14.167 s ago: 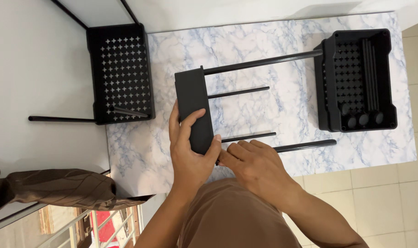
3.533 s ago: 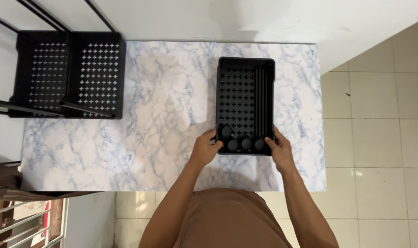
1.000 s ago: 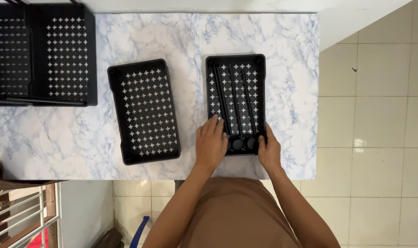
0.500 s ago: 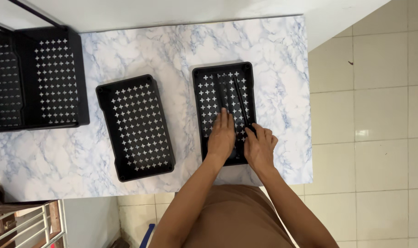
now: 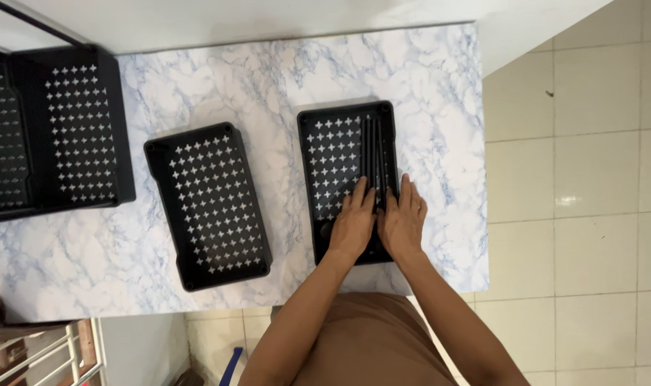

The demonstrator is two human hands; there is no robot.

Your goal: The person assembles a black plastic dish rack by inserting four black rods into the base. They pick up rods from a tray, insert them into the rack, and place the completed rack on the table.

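Black perforated tray (image 5: 338,154), w/ thin black rods (image 5: 373,146) lying lengthwise inside, sits right of centre on marble table (image 5: 268,78). Both hands flat & unclenched in its near end: left hand (image 5: 353,223) on the tray floor, right hand (image 5: 403,220) over the rod ends, gripping nothing. Second tray (image 5: 207,204), tilted, just left, apart. Black shelf frame (image 5: 50,132) at far left.

Two bare forearms without sleeves, left hand (image 5: 353,227) and right hand (image 5: 403,223) bare of gloves, thin ring on a right finger, plain brown garment (image 5: 372,343) covering the torso below the hands
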